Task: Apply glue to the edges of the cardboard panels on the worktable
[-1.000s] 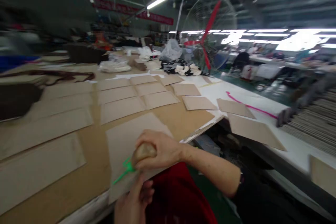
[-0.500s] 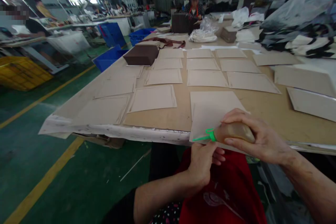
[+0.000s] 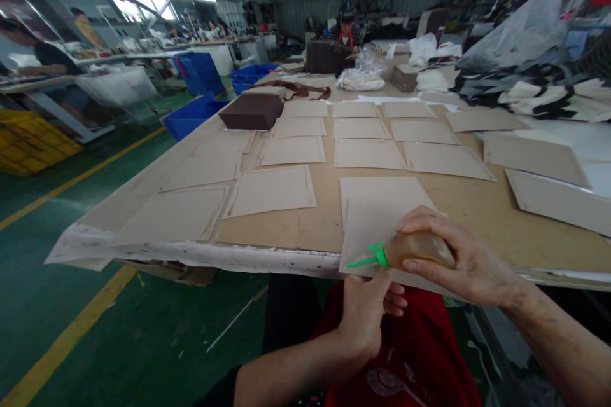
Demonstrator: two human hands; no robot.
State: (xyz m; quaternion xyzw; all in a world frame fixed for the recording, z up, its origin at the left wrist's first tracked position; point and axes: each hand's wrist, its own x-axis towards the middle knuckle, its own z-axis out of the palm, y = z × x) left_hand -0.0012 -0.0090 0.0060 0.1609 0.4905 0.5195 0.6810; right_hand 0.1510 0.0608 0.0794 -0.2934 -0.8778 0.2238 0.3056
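My right hand [image 3: 446, 261] is wrapped round a squeeze glue bottle [image 3: 417, 249] of brownish, translucent plastic. The bottle lies nearly level, and its thin green nozzle [image 3: 363, 261] points left, over the near left corner of a beige cardboard sheet [image 3: 365, 222]. Under that sheet another one shows at its far side. My left hand [image 3: 365, 305] grips the near edge of the sheet at the table's front, thumb close below the nozzle and fingers partly hidden under the edge. Whether glue is coming out cannot be made out.
Several beige sheets [image 3: 367, 152] lie in rows across the table [image 3: 281, 229], many with darker lines along their edges. A dark brown box [image 3: 252, 111] stands at the far left. Plastic bags and fabric strips [image 3: 491, 89] are heaped at the right. A person [image 3: 346, 32] sits beyond the table.
The head view has tilted up and turned slightly right, so the table sits lower and further left in the picture. Both hands and the bottle keep nearly the same pose over the sheet.
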